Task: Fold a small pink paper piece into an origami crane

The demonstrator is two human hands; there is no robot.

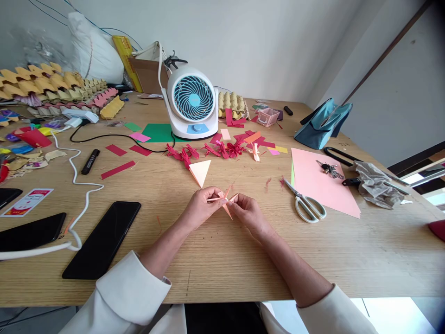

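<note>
Between my two hands is a small peach paper flower (227, 213) with narrow pointed petals spread outward. My left hand (205, 204) pinches it from the left, and my right hand (248, 211) grips it from the right with the fingertips close together. The fingers cover the flower's middle. Just beyond my hands lies a folded pale peach paper triangle (200, 172). Farther back is a row of crumpled dark-pink paper flowers (222, 149), with one pale peach paper flower (256, 152) at its right end.
White-handled scissors (308, 204) lie to the right, beside pink paper sheets (321, 185) with keys (330, 170) on top. A white and blue fan (193, 99) stands at the back. On the left are a black phone (102, 240), a marker (90, 161) and a white cable (85, 185).
</note>
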